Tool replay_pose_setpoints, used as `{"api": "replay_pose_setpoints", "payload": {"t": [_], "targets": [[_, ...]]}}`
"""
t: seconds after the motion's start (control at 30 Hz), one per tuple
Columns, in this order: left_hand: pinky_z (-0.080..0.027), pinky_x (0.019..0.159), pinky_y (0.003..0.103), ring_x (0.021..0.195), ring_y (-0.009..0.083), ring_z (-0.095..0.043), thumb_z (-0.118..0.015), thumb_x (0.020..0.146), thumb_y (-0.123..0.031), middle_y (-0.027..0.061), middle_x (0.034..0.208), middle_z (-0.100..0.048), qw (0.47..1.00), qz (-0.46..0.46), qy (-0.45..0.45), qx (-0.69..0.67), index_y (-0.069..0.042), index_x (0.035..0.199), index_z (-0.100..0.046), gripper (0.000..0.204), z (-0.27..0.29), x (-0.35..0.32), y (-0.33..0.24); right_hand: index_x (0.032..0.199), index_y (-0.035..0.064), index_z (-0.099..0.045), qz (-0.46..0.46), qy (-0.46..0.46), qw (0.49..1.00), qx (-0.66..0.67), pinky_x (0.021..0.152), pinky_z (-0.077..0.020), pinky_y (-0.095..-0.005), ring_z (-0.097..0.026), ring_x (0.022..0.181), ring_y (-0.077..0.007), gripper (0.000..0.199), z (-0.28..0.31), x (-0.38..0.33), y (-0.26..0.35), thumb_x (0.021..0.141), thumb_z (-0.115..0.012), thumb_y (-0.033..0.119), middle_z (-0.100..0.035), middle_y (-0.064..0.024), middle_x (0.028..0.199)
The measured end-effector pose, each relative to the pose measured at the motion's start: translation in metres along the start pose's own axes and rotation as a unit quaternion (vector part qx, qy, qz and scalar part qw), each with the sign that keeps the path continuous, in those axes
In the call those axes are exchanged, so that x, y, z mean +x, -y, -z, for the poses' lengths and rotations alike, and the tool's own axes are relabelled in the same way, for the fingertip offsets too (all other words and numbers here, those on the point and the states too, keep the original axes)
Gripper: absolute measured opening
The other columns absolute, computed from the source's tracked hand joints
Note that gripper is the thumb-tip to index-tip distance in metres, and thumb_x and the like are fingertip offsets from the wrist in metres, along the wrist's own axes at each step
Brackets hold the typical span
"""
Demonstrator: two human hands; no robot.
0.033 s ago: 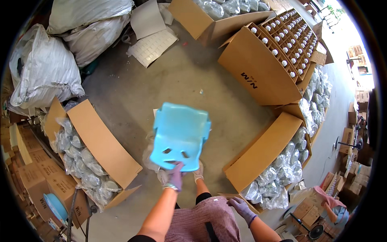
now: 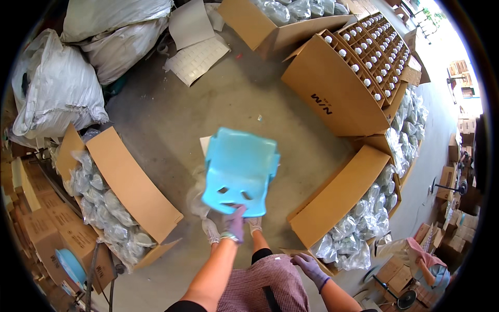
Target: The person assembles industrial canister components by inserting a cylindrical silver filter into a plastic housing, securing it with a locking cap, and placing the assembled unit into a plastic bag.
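A light blue plastic chair (image 2: 240,164) hangs over the floor in front of me. My gloved left hand (image 2: 235,224) grips its backrest edge, just below two cut-out holes. The chair's legs are hidden beneath it. Lower right, my right hand (image 2: 312,269) is held out with its fingers spread and nothing in them. It is nearest to the corner of an open carton (image 2: 332,195) filled with plastic-wrapped clear items (image 2: 358,229); I cannot tell whether it touches the carton.
To my left stands another open carton (image 2: 132,179) of wrapped items. A tall carton (image 2: 332,88) at upper right holds white-capped pieces in dividers. White sacks (image 2: 57,86) and cardboard sheets (image 2: 200,60) lie at the far left. A person (image 2: 429,262) is at far right.
My left hand has moved the blue chair slightly to the right and a little away from me, uncovering more of my left foot. The right hand has stayed almost where it was.
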State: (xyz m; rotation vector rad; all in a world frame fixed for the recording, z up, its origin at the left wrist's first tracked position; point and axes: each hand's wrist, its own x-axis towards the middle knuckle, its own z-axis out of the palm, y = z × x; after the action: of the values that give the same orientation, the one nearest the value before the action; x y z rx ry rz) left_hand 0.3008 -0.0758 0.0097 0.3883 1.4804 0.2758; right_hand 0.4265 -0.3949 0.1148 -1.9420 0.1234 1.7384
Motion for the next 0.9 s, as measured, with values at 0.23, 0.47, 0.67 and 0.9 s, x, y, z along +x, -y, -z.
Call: {"api": "replay_pose_setpoints", "payload": {"t": [0.23,0.47,0.67,0.9], "targets": [[-0.051,0.069,0.026,0.082,0.0095,-0.065,-0.081,0.089,-0.036,-0.0017,0.102,-0.071,0.964,0.007,0.252,0.087,-0.009,0.119,-0.068,0.042,-0.142,0.043,-0.026,0.130,-0.0043,-0.066,0.026,-0.010,1.000,0.011,0.095,-0.0554,-0.0337,-0.071,0.102,-0.0195,0.040,-0.014,0.020,0.028,0.108,-0.056,0.027,-0.074,-0.0139,0.110],[-0.033,0.121,0.045,0.152,0.0299,-0.035,-0.075,0.089,-0.052,0.0174,0.164,-0.037,0.993,-0.077,0.011,0.090,-0.002,0.161,-0.031,0.098,0.030,0.110,-0.063,0.131,-0.0045,-0.062,0.136,-0.214,0.947,-0.197,0.100,-0.0516,-0.0401,-0.064,0.118,-0.0304,0.043,-0.012,0.059,0.040,0.095,-0.068,0.017,-0.065,-0.0218,0.124],[-0.052,0.100,0.040,0.117,0.0306,-0.064,-0.082,0.081,-0.023,0.0203,0.137,-0.059,0.845,-0.236,-0.425,0.223,0.001,0.145,-0.048,0.076,0.377,0.127,-0.085,0.149,-0.0003,-0.046,0.393,-0.445,0.719,-0.361,0.111,-0.0425,-0.0464,-0.054,0.127,-0.0409,0.072,-0.019,0.141,0.229,0.086,-0.076,0.017,-0.057,-0.0232,0.134],[-0.049,0.050,0.035,0.055,0.0176,-0.060,-0.080,0.085,-0.049,0.0069,0.074,-0.068,0.889,0.041,-0.236,0.389,-0.003,0.095,-0.075,0.047,0.482,0.128,-0.048,0.093,0.0033,-0.074,0.194,-0.384,0.818,-0.382,0.081,-0.0544,-0.0468,-0.069,0.090,-0.0395,0.031,-0.005,0.229,0.258,0.093,-0.066,0.033,-0.070,-0.0173,0.099]]}}
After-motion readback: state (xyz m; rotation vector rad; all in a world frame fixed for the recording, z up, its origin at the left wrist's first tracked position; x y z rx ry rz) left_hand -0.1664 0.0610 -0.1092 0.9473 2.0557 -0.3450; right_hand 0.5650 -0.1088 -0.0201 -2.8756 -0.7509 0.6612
